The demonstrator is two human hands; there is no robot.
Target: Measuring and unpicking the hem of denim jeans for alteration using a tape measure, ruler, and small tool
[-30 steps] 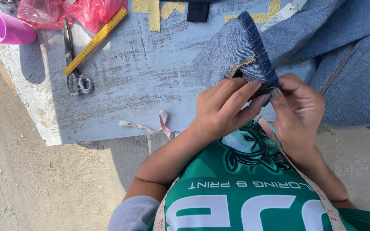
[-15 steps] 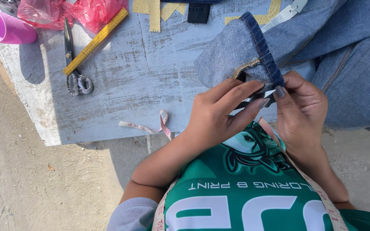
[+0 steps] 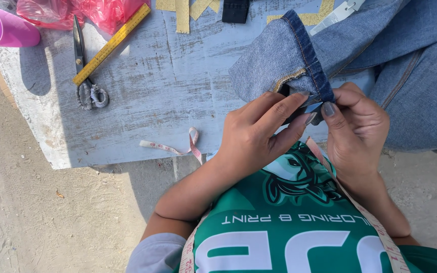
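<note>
Nearest the camera, a green apron [image 3: 299,222] with a pink tape [image 3: 350,202] draped over it fills the bottom of the view. Just above it, the left hand [image 3: 256,139] and right hand [image 3: 355,126] meet at the turned-up cuff [image 3: 307,60] of the jeans [image 3: 410,76]. Both hands have their fingers pressed together, pinching the cuff's lower end between them; a small pale thing shows at the fingertips, perhaps a blade, too hidden to tell. The jeans lie on the table [image 3: 168,86], spreading off to the right and away from the hands. Another bit of tape [image 3: 178,146] hangs at the table's near edge, left of the left hand. Farther off lie scissors [image 3: 84,71], a yellow ruler [image 3: 112,43], a red bag [image 3: 77,12] and a pink cup [image 3: 1,28].
</note>
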